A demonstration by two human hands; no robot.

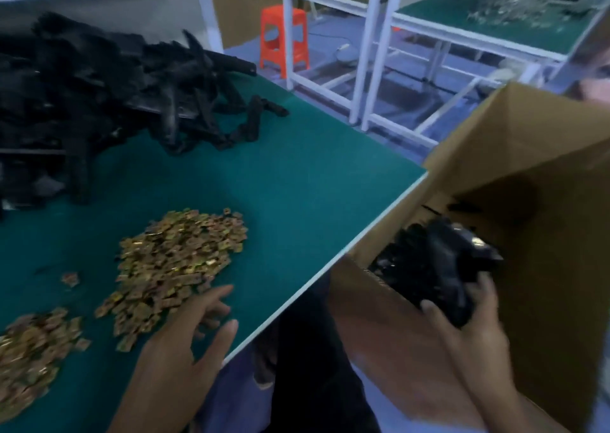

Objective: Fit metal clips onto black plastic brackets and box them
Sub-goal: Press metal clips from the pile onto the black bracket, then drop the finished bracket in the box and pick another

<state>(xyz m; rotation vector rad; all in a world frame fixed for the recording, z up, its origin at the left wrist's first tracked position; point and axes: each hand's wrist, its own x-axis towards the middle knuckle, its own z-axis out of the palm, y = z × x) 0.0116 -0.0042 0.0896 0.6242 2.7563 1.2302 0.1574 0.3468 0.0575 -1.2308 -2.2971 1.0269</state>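
So the right hand (468, 330) was down in the open cardboard box (528, 155), which stood off the right edge of the green table (297, 185). Its fingers and thumb were curled round a black bracket (442, 274), gripping it by the near end. The shot was pretty blurry there, so I couldn't tell if a clip was already on it. There was more dark stuff lower in the box, too smeared to make out.

The left hand (185, 333) was over the table, palm down, with fingers spread and holding nothing. Its fingertips were right at the near edge of the big clip pile (178, 261), though I couldn't say whether they were actually touching the clips. These were goldish metal bits, loads of them. A smaller clip pile (29, 343) sat at the near left corner, and a stray clip (70, 279) lay on its own between the two.

At the far left of the table was a huge heap of brackets (99, 95), all black and tangled, well apart from the clips.

In the background were an orange stool (284, 41) and another green-topped bench (495, 26) on a white frame.
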